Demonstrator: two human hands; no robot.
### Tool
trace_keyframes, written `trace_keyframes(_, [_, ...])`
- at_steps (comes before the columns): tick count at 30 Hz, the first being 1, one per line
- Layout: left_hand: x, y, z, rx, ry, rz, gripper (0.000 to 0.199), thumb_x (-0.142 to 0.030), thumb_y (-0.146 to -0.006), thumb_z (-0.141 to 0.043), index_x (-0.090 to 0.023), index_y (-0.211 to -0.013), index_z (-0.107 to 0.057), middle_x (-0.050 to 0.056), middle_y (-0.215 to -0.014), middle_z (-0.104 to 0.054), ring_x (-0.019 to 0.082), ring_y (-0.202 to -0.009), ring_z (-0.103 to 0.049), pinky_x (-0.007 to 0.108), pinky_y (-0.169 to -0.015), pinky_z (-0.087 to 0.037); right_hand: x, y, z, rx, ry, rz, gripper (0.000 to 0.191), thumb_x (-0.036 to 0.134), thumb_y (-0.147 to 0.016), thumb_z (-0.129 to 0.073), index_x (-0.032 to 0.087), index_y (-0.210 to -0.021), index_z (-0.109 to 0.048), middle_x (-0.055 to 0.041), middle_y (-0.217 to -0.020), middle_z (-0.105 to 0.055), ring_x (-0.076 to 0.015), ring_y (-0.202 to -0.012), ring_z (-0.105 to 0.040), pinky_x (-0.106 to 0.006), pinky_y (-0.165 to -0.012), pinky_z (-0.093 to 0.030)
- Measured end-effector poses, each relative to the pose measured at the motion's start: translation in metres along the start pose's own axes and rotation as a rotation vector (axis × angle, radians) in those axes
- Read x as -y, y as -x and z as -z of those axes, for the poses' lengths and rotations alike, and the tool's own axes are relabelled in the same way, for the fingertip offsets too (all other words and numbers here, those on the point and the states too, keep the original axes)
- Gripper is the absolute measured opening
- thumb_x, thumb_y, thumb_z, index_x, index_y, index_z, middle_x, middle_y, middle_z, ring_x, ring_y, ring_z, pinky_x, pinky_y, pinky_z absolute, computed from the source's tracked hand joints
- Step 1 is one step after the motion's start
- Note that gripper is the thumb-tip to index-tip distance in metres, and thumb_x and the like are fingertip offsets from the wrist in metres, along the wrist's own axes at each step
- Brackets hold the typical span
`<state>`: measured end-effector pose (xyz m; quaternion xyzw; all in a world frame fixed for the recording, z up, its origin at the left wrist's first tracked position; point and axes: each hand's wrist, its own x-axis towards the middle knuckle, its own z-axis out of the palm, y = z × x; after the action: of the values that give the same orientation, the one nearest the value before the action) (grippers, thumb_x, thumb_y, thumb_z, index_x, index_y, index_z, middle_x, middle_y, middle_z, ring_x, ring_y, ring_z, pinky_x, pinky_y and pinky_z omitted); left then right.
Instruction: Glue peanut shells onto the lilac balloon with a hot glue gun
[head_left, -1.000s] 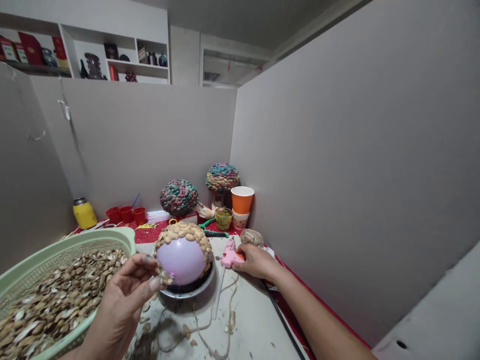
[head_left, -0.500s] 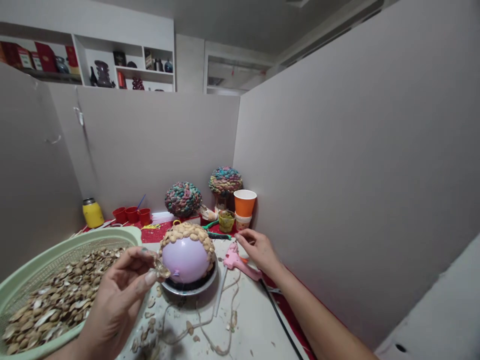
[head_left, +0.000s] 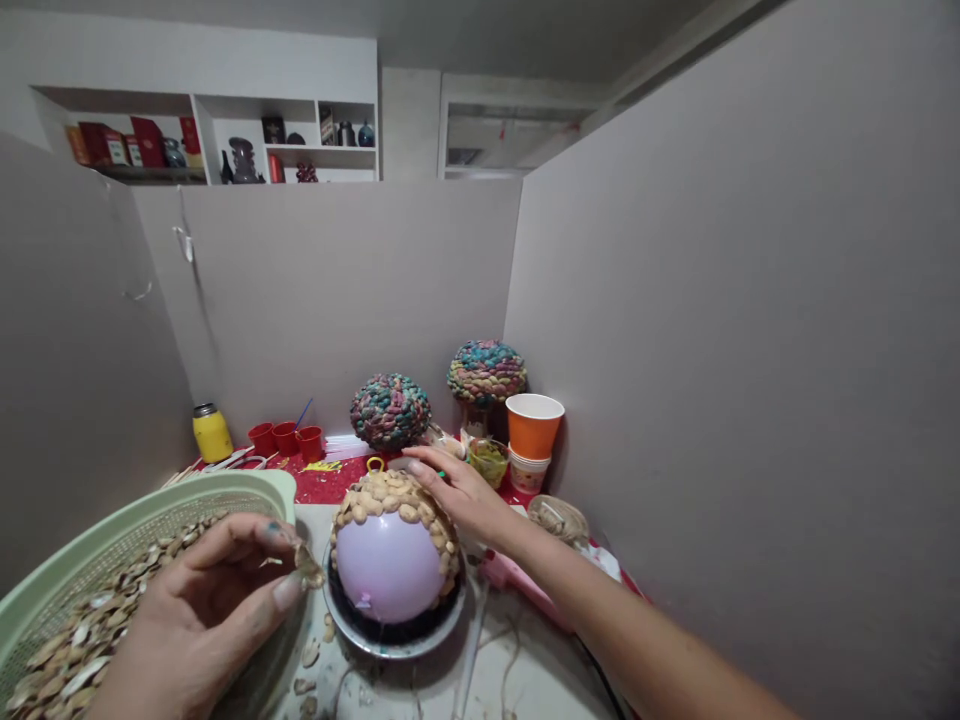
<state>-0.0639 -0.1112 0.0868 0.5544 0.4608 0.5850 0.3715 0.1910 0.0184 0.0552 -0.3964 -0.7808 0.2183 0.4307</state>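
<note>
A lilac balloon (head_left: 390,565), its upper part covered in tan nutshells (head_left: 394,492), rests in a round metal bowl (head_left: 375,648). Between the thumb and fingers of my left hand (head_left: 210,610), a single nutshell (head_left: 308,566) is pinched just left of the balloon. My right hand (head_left: 457,490) lies over the balloon's top right side, fingers stretched out; whether they touch the shells is hard to see. Under my right forearm a pink glue gun (head_left: 525,588) is partly hidden.
A green basket (head_left: 285,490) full of nutshells stands at left. Behind are red cups (head_left: 309,444), a yellow jar (head_left: 212,433), two colourful shell-covered balls (head_left: 390,411) and an orange paper cup (head_left: 534,428). Twine (head_left: 559,518) lies at right; grey partitions (head_left: 337,270) enclose the table.
My right hand has moved left from beside the glue gun to over the balloon's top. My left hand still holds the nutshell. The view has shifted, with things sitting further right.
</note>
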Motion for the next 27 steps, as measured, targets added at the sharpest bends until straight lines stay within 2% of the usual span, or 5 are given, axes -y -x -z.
trace_keyframes(5, [-0.017, -0.014, -0.024, 0.143, -0.231, -0.076, 0.014, -0.032, -0.070, -0.077, -0.023, -0.078, -0.069, 0.005, -0.077, -0.070, 0.022, -0.071, -0.066, 0.027, -0.064, -0.055, -0.011, 0.001, -0.014, 0.118, -0.116, -0.033, 0.046, 0.051, -0.094, -0.043, 0.020, -0.123, -0.060, -0.0097, -0.126, -0.063, -0.0244, -0.117, -0.057, -0.042, -0.102, -0.042])
trace_keyframes(9, [-0.021, -0.024, -0.044, 0.219, -0.491, -0.222, 0.002, -0.025, -0.077, -0.068, -0.024, -0.076, -0.069, 0.004, -0.072, -0.069, 0.021, -0.067, -0.064, 0.029, -0.065, -0.050, -0.014, 0.003, -0.018, 0.116, -0.173, -0.044, 0.044, 0.048, -0.094, -0.044, 0.020, -0.123, -0.060, -0.0093, -0.127, -0.061, -0.0247, -0.118, -0.055, -0.043, -0.103, -0.040])
trace_keyframes(11, [-0.019, -0.029, -0.050, 0.230, -0.566, -0.303, 0.006, -0.019, -0.076, -0.066, -0.024, -0.075, -0.069, 0.004, -0.069, -0.069, 0.021, -0.064, -0.062, 0.029, -0.063, -0.048, -0.015, 0.003, -0.019, 0.102, -0.186, -0.048, 0.044, 0.048, -0.094, -0.045, 0.020, -0.123, -0.061, -0.0092, -0.125, -0.062, -0.0251, -0.118, -0.055, -0.043, -0.103, -0.040])
trace_keyframes(15, [-0.010, -0.040, -0.060, 0.284, -0.600, -0.401, 0.014, -0.011, -0.072, -0.063, -0.025, -0.073, -0.068, 0.002, -0.065, -0.067, 0.020, -0.060, -0.059, 0.029, -0.059, -0.045, -0.012, 0.004, -0.021, 0.067, -0.185, -0.054, 0.042, 0.047, -0.094, -0.044, 0.020, -0.121, -0.061, -0.0094, -0.125, -0.061, -0.0247, -0.118, -0.054, -0.042, -0.102, -0.040])
trace_keyframes(27, [0.003, -0.048, -0.070, 0.424, -0.784, -0.507, 0.019, -0.006, -0.070, -0.058, -0.023, -0.077, -0.062, 0.003, -0.072, -0.066, 0.021, -0.066, -0.057, 0.030, -0.062, -0.038, -0.011, 0.013, -0.021, 0.013, -0.181, -0.011, 0.039, 0.043, -0.093, -0.047, 0.019, -0.120, -0.061, -0.0093, -0.123, -0.061, -0.0242, -0.115, -0.054, -0.039, -0.101, -0.040])
